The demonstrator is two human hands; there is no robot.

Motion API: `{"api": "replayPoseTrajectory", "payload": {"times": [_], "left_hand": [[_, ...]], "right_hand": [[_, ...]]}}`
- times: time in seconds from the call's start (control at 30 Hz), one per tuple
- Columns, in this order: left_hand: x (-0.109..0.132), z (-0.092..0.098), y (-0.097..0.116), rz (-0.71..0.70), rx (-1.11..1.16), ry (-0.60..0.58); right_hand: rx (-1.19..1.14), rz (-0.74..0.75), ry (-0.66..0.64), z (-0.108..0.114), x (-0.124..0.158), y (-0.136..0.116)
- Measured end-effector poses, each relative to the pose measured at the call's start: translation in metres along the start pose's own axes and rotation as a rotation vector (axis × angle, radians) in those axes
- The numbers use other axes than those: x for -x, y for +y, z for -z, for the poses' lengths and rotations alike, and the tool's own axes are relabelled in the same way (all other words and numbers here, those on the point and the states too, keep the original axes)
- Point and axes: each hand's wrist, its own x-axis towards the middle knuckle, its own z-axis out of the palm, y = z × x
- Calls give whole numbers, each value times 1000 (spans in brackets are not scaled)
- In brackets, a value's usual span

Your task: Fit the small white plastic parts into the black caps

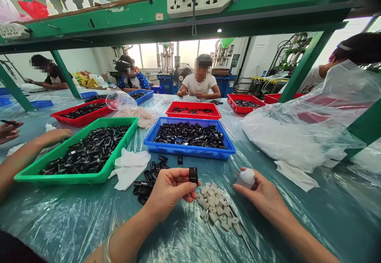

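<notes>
Between thumb and fingers, my left hand point(171, 191) pinches a small black plastic case point(193, 174), held upright above the table. My right hand point(263, 191) is closed around a small translucent white bottle point(247, 178), its top toward the middle of the table. Between the two hands lies a loose heap of small whitish plastic pieces point(216, 205). Thin dark rods point(242, 229) lie beside that heap. Behind my left hand is a scattered pile of black cases point(145, 183), partly hidden by the hand.
A blue tray point(190, 150) and a green tray point(71, 179), both full of black pieces, stand ahead. White cloths point(131, 166) lie near them. Clear plastic bags point(291, 136) fill the right side. A co-worker's arm point(26, 156) reaches in at left. A green shelf beam point(119, 19) crosses overhead.
</notes>
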Motion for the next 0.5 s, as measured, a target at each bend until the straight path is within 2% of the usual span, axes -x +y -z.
{"api": "replayPoseTrajectory", "payload": {"times": [0.1,0.17,0.23,0.27,0.3,0.37,0.43,0.5], "left_hand": [[0,-2,0,12,-4,-3],[1,-3,0,27,-11,2],[1,-5,0,50,-13,3],[1,-5,-1,57,-13,-3],[1,-6,-3,63,-12,-15],[0,-6,-6,72,-12,-45],[0,-7,-10,90,-12,-73],[1,-9,-13,109,-14,-110]], "right_hand": [[16,1,83,10,-1,-5],[78,65,209,19,1,-16],[199,249,370,28,6,-32],[235,349,371,31,10,-41],[237,457,319,33,14,-51],[186,590,-29,35,22,-65],[196,608,-348,32,29,-71],[255,577,-508,28,34,-70]]}}
